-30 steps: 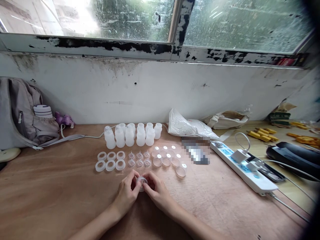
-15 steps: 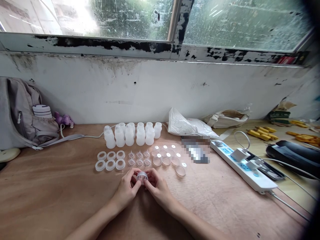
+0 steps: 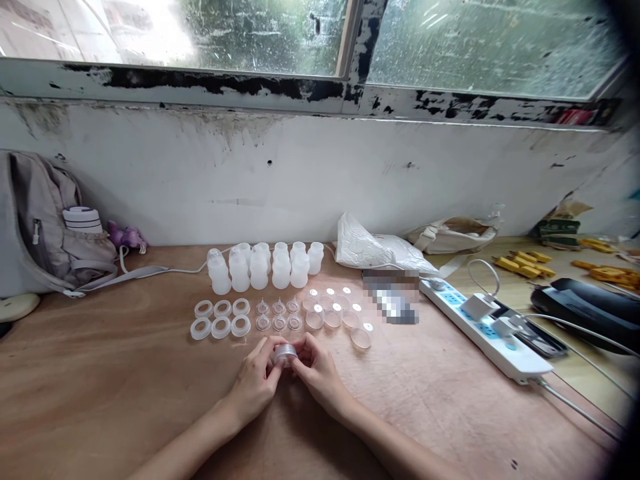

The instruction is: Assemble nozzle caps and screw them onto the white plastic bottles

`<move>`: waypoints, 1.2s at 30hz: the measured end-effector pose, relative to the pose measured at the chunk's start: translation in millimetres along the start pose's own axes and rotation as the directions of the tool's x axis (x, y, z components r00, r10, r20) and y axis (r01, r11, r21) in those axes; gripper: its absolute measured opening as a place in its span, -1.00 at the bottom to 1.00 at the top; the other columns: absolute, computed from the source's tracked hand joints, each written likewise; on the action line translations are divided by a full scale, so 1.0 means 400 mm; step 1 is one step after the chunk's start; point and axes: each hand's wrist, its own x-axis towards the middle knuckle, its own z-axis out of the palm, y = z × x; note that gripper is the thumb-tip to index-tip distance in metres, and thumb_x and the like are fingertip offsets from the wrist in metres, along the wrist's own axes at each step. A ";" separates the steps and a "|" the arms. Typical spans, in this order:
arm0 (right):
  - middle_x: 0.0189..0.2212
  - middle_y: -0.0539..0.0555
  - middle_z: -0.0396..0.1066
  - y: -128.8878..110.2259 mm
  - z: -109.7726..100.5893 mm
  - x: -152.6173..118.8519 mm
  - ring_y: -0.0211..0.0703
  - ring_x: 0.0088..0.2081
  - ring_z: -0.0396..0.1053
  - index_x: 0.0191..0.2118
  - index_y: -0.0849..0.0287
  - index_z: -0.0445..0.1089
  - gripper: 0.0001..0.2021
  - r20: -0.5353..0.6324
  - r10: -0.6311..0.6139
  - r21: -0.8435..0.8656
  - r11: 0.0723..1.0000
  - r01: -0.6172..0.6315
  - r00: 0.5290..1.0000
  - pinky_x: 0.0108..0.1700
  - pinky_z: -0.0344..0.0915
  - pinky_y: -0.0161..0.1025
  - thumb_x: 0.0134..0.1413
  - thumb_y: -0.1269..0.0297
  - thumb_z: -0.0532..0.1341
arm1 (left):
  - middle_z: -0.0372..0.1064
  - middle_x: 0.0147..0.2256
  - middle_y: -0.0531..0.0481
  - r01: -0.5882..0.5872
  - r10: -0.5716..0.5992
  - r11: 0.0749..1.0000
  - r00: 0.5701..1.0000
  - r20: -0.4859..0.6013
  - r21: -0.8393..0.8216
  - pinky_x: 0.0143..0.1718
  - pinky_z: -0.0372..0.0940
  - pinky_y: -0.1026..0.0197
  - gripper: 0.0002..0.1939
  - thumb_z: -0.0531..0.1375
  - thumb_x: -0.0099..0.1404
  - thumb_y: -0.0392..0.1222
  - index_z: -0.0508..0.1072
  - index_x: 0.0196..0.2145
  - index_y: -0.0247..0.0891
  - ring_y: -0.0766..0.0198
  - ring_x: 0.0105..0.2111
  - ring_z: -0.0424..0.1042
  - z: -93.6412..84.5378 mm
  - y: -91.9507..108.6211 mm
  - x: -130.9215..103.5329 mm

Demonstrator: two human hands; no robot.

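Both hands are closed on a clear round piece [image 3: 285, 355], which lies nearer the person than the bottles [image 3: 259, 272]. The left hand [image 3: 256, 379] grips its left side and the right hand [image 3: 318, 375] its right; fingers and thumbs cover both edges, so its full outline and whether it is one part or several cannot be told. Whether it touches the worktop [image 3: 150, 387] is also unclear. The forearms run out of view at the bottom.

The bottles, frosted and upright, stand in two rows, the rear ones partly hidden by those in front. Just nearer than the bottles lie six translucent rings [image 3: 221, 336] and, to their right, six clear tipped parts [image 3: 279, 325], their fine shapes hard to make out. Nearer and to the right of the bottles are the clear discs [image 3: 333, 320], their edges faint where they crowd together, with small white spots whose markings are too small to read.

Right of the bottles lies a white package [image 3: 367, 250]; a blurred-out patch [image 3: 393, 299] nearer than it hides whatever is there. Farther right, plugs cover part of the power strip [image 3: 520, 365]. Well left of the bottles, a backpack [image 3: 45, 227] is cut off by the picture's edge.
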 end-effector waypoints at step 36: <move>-0.41 0.01 0.36 -0.031 0.014 -0.006 -0.26 -0.39 0.37 -0.29 0.16 0.22 -0.89 0.019 -0.096 -0.079 0.992 0.097 0.995 -0.36 0.30 -0.33 -0.01 0.44 0.08 | 0.40 -0.39 0.04 -0.021 0.021 1.000 0.999 0.050 -0.017 -0.51 0.18 0.37 -0.76 0.05 0.14 -0.28 0.29 -0.19 -0.21 0.37 -0.53 0.33 -0.018 -0.013 0.007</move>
